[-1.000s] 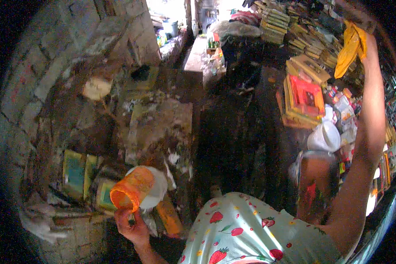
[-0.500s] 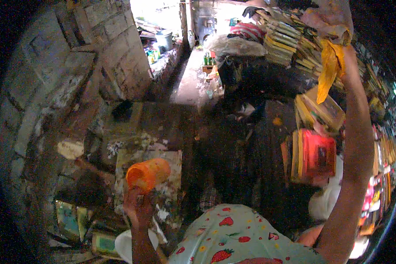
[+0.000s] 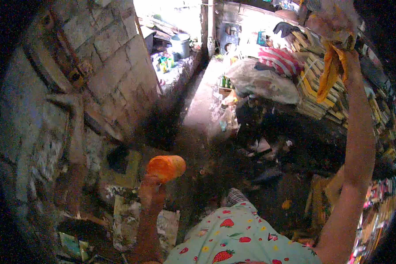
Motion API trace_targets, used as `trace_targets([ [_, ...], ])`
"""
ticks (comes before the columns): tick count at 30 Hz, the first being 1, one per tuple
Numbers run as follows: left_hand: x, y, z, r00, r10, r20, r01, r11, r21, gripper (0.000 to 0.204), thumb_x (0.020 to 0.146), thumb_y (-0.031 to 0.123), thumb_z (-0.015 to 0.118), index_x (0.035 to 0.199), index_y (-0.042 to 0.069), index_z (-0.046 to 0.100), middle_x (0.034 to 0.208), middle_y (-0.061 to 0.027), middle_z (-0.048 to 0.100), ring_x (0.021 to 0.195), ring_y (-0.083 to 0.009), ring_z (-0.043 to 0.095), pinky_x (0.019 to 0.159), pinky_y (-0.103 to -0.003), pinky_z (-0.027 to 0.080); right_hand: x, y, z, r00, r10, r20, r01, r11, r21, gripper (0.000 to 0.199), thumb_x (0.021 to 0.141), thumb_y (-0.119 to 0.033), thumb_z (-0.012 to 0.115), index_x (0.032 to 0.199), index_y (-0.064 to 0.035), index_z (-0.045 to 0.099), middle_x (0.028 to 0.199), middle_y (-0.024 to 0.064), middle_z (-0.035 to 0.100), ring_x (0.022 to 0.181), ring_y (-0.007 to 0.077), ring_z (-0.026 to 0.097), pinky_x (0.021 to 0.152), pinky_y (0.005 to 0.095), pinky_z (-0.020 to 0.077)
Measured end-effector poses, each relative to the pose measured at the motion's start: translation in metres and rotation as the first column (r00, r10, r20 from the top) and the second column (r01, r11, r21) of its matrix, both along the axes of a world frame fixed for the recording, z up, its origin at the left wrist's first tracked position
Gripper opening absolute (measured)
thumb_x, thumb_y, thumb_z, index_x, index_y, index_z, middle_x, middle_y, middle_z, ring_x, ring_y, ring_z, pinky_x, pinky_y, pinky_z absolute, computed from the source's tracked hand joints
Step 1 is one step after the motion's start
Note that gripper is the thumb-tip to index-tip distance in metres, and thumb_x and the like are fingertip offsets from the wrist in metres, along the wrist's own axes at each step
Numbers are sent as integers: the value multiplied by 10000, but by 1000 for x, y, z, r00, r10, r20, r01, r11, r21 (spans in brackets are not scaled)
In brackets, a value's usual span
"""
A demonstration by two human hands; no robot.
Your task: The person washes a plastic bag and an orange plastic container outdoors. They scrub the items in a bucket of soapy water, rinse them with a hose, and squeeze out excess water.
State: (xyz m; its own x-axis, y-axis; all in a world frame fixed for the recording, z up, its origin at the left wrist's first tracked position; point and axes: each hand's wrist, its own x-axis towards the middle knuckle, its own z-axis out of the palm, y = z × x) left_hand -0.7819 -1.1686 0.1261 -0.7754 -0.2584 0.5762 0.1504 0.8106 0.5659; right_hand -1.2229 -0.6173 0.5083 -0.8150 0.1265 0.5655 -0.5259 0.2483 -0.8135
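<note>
My left hand (image 3: 152, 191) is closed around an orange cylindrical container (image 3: 167, 168), tilted on its side with its rounded end toward the left. It is held in the air in front of my body. My right arm reaches far up on the right side. At its end my right hand (image 3: 350, 64) grips an orange-yellow cloth (image 3: 332, 75) that hangs down in a strip. A pale, blurred bundle (image 3: 334, 24) sits at the top of that hand; I cannot tell what it is. The right fingers are partly hidden.
A block wall (image 3: 114, 57) stands on the left. A walkway (image 3: 202, 94) leads toward the bright doorway, with a grey bucket (image 3: 180, 45) beside it. On the right are stacked wooden frames (image 3: 323, 83), a large pale sack (image 3: 262, 81) and green bottles (image 3: 225, 82).
My view has turned toward the doorway and wall. The orange container has shifted right and slightly up in the picture with my left hand. My right hand still holds the cloth up.
</note>
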Motion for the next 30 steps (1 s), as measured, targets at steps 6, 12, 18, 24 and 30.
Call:
trace_targets([
  [6, -107, 12, -3, 976, 196, 99, -217, 929, 300, 220, 861, 31, 815, 992, 69, 643, 970, -138, 670, 874, -376, 695, 757, -463, 580, -164, -9, -17, 999, 26, 30, -23, 996, -91, 500, 991, -269, 799, 1428, -96, 630, 1172, 49, 741, 1051, 220, 725, 903, 427, 612],
  [12, -194, 22, 32, 889, 423, 176, -407, 905, -120, 269, 860, 120, 868, 939, 49, 621, 937, -152, 652, 919, -385, 684, 811, -490, 555, -285, -25, -28, 980, 200, -26, -201, 965, -166, 476, 999, -262, 791, 1417, -96, 634, 1174, 48, 739, 1037, 215, 726, 890, 419, 614],
  [18, -286, -7, 30, 796, 598, 89, -568, 791, -228, 249, 862, 111, 866, 947, 36, 644, 932, -151, 648, 893, -382, 668, 798, -510, 541, -371, -69, -25, 914, 395, -90, -405, 896, -181, 453, 1008, -255, 782, 1407, -97, 638, 1176, 47, 737, 1022, 209, 727, 876, 410, 616],
  [24, -386, -45, 26, 797, 567, 208, -556, 823, -113, 258, 841, 87, 877, 968, 30, 660, 937, -138, 654, 894, -358, 677, 796, -500, 544, -432, -122, -42, 661, 732, -162, -748, 661, -63, 430, 1017, -248, 773, 1397, -98, 642, 1178, 47, 735, 1007, 204, 729, 863, 402, 619],
  [30, -526, -144, 6, 851, 474, 227, -466, 880, -90, 297, 795, 55, 901, 959, 31, 653, 960, -143, 660, 868, -341, 683, 765, -467, 548, -560, -177, -86, 724, 668, -172, -690, 704, -167, 391, 1026, -237, 765, 1374, -103, 647, 1175, 39, 728, 962, 190, 728, 829, 378, 620],
])
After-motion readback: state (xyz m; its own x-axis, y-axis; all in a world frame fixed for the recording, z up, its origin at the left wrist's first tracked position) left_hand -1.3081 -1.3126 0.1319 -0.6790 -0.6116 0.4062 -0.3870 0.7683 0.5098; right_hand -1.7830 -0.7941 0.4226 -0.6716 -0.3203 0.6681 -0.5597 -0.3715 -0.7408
